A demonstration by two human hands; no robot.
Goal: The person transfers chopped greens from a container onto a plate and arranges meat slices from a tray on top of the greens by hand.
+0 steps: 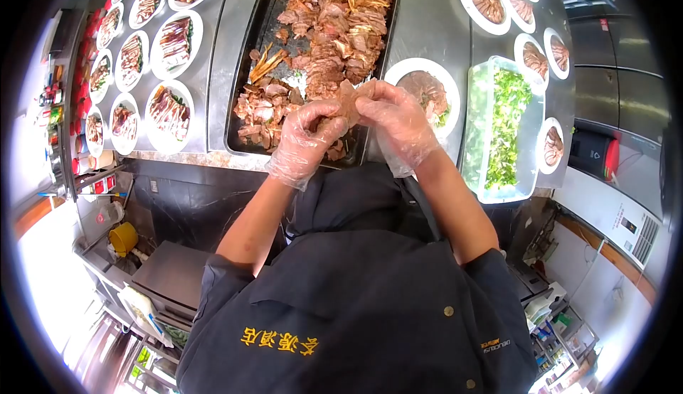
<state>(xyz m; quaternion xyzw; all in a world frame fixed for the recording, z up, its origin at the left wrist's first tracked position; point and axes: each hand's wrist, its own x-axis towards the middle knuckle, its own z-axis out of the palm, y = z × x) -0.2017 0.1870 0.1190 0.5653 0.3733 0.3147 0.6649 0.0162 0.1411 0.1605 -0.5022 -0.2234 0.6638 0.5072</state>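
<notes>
**Both gloved hands pinch one brown meat slice above the black tray**

On my feed, the left hand [304,138], in a clear plastic glove, has its thumb and fingers curled in on a thin brown slice of meat [348,99]. The right hand [400,115], gloved the same way, grasps it from the other side, so I read both grips as closed on that one slice. It sits between the fingertips, above the near right part of a black rectangular metal tray [267,18].

In the tray I see overlapping rows of brown sliced meat [331,28] on the far right and a loose heap of brown meat pieces [263,106] on the near left. Just right of the tray is a large round white plate [450,84] bearing more slices and some green. Farther right stands a clear rectangular plastic container [478,141] of chopped green leaves [506,120]. Small white plates of meat line the left [171,147] and far right [491,30] of the grey metal counter [427,31].
</notes>
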